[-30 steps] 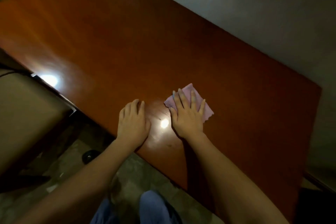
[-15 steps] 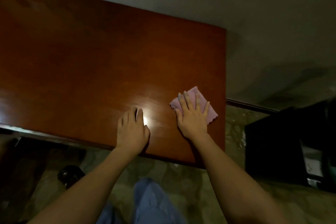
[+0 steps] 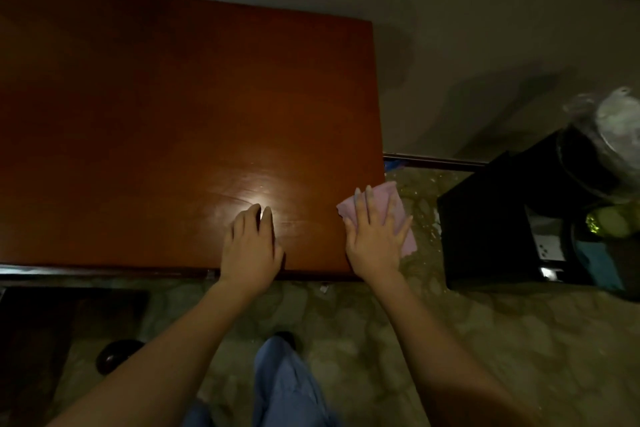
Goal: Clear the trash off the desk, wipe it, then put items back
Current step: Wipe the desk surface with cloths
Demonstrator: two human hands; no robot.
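A reddish-brown wooden desk (image 3: pixel 166 121) fills the upper left of the head view, its top bare apart from a bright light reflection. My right hand (image 3: pixel 375 236) lies flat with straight fingers on a pink cloth (image 3: pixel 389 199) at the desk's right front corner; part of the cloth hangs past the right edge. My left hand (image 3: pixel 251 246) rests flat on the desk near the front edge, fingers straight, beside the reflection.
A black cabinet (image 3: pixel 491 222) stands to the right of the desk, with a plastic-wrapped bundle (image 3: pixel 620 128) and a green thing (image 3: pixel 609 222) by it. A dark round object (image 3: pixel 116 355) lies on the stone floor at the lower left. My blue-trousered leg (image 3: pixel 287 388) is below.
My right hand has slid the pink cloth rightward to the desk's right edge, so the cloth now overhangs it. My left hand stays flat on the desk. The view has shifted right.
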